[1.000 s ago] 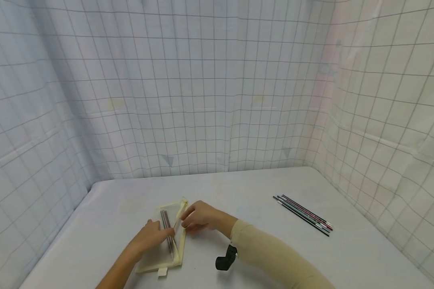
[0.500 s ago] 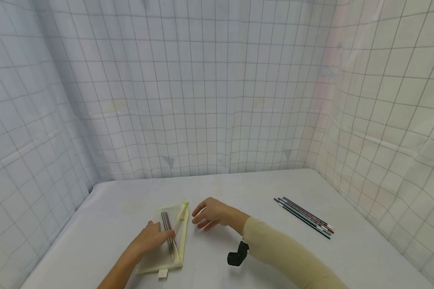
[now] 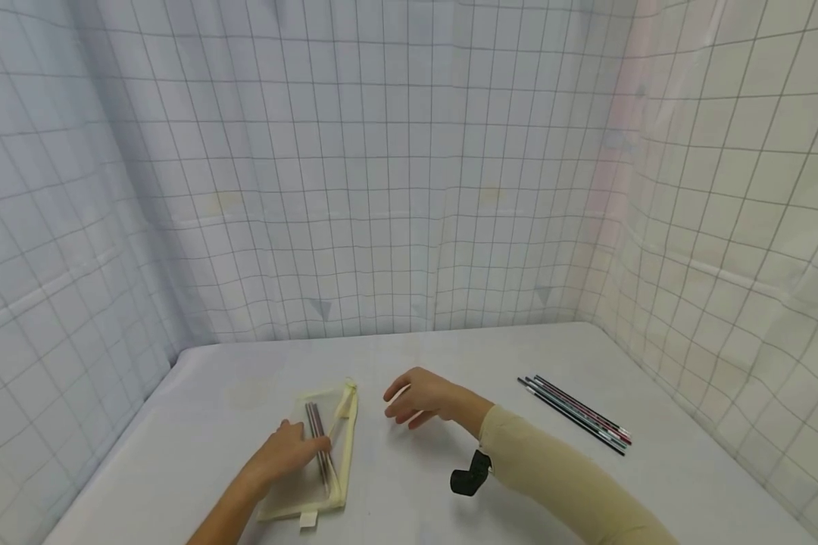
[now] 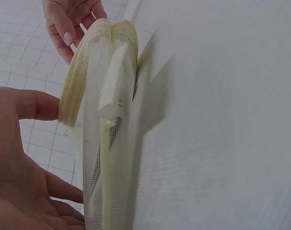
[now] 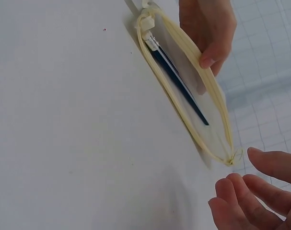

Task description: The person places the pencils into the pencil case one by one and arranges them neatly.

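Your right hand has just come off the mesh pouch and, in the head view, now hangs above the table a little to the right of the pouch, fingers loosely spread and holding nothing; a second ago it was at the pouch's zipper edge, and half a second ago just clear of it. Your left hand has stayed on the pouch, resting on its mesh face with the fingers fairly straight, next to the dark pencils already inside it. Well to the right of the pouch lies the loose bundle of pencils, untouched, and that is the side your right hand is drifting toward; I judge the last pencil is in and the hand is free for another. From the left wrist view, the pouch stands edge-on with its padded cream rim gaping, your left hand flat beside it, thumb near the rim, and your right hand's fingertips beyond the pouch's far end. From the right wrist view, the pouch shows open, dark pencils lying lengthwise within, left-hand fingers on its far edge, and your right hand apart from its near tip, fingers relaxed.
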A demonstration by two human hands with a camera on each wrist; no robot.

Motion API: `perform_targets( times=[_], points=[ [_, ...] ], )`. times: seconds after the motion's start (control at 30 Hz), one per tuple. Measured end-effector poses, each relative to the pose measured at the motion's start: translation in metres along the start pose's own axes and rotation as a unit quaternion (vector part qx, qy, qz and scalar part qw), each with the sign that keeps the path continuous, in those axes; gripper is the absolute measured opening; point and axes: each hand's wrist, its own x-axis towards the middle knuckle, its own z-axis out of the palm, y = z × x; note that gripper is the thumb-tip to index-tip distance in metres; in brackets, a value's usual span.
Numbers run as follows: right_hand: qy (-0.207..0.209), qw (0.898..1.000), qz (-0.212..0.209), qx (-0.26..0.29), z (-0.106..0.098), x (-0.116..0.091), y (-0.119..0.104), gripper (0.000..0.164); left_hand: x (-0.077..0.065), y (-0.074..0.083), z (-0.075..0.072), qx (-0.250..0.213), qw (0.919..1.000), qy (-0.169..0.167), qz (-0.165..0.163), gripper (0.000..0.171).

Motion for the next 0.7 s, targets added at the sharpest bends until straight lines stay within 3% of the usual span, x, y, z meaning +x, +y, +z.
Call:
perform_targets(
  times=[0.7],
  points=[
    [0.053, 0.998, -0.005, -0.016, -0.067, -0.034, 0.023, 0.041, 0.002, -0.003, 0.003, 0.000, 0.9999, 0.012, 0.002, 0.087]
  ],
)
